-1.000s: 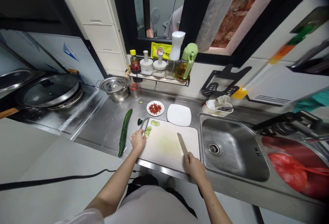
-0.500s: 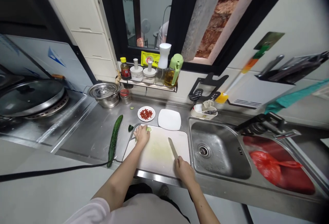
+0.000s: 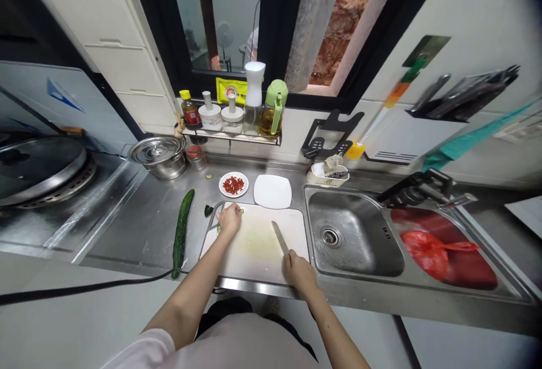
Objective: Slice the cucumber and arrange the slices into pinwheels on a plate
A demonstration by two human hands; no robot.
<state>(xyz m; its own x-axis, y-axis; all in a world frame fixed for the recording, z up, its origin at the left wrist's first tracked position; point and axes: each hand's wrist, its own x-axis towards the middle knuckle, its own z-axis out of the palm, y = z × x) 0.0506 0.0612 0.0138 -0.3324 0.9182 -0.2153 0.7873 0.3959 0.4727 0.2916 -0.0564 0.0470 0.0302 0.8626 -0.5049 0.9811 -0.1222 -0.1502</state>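
Observation:
My left hand (image 3: 229,219) rests at the far left corner of the white cutting board (image 3: 258,245), its fingers curled over green cucumber slices (image 3: 241,210), most of them hidden under it. My right hand (image 3: 297,270) is closed round the handle of a knife (image 3: 279,237), whose blade lies low over the board's right half, pointing away from me. A whole cucumber (image 3: 180,230) lies on the steel counter left of the board, with a cut cucumber end (image 3: 208,210) beside it.
Behind the board sit a small plate of chopped red chilli (image 3: 233,184) and an empty white plate (image 3: 272,191). A steel sink (image 3: 351,233) is to the right, a lidded pot (image 3: 157,156) and condiment rack (image 3: 231,118) at the back, a wok lid (image 3: 34,166) far left.
My left hand moved up the board from the slices near its left edge to those at the far corner and now covers them. The knife hand stayed put; my view swung right.

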